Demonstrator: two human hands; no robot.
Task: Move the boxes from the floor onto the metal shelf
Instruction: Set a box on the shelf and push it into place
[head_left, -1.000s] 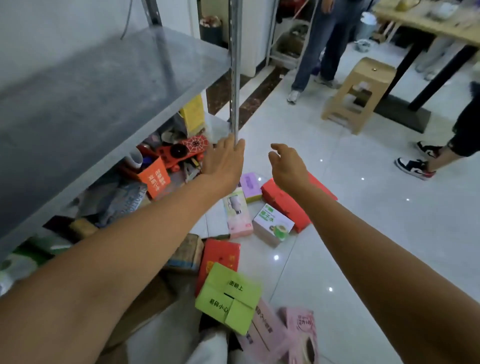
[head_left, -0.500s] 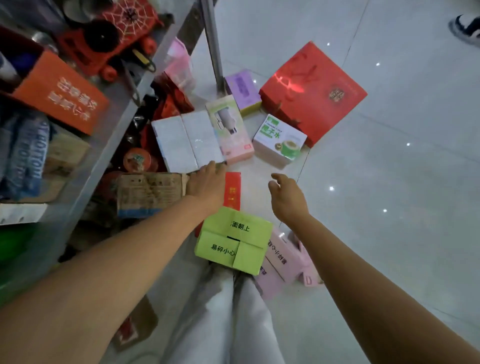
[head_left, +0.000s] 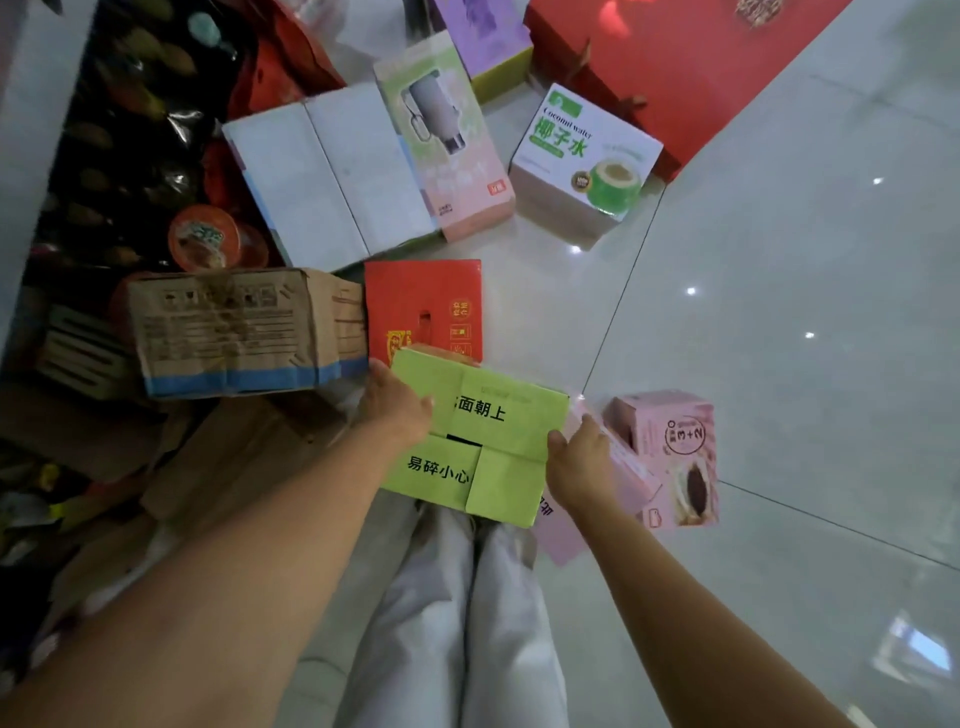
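A lime-green box (head_left: 498, 441) with black printed characters lies just in front of my knees, on top of other boxes on the floor. My left hand (head_left: 396, 410) grips its left edge with the thumb on top. At the box's right edge, my right hand (head_left: 579, 462) holds on, thumb over the top face. Partly under the green box lies a red box (head_left: 423, 306), with a worn brown carton (head_left: 234, 327) to its left. The metal shelf's edge (head_left: 26, 171) runs along the far left.
Farther out on the tiled floor lie a white box (head_left: 327, 176), a pink bottle box (head_left: 447, 135), a coconut water box (head_left: 582, 161), a purple box (head_left: 483, 36) and a large red box (head_left: 675, 62). A pink box (head_left: 670, 457) stands beside my right hand. Clutter fills the space under the shelf.
My view dropped from the shelf to the floor. Both hands came down and back toward me and took hold of the green box's sides.
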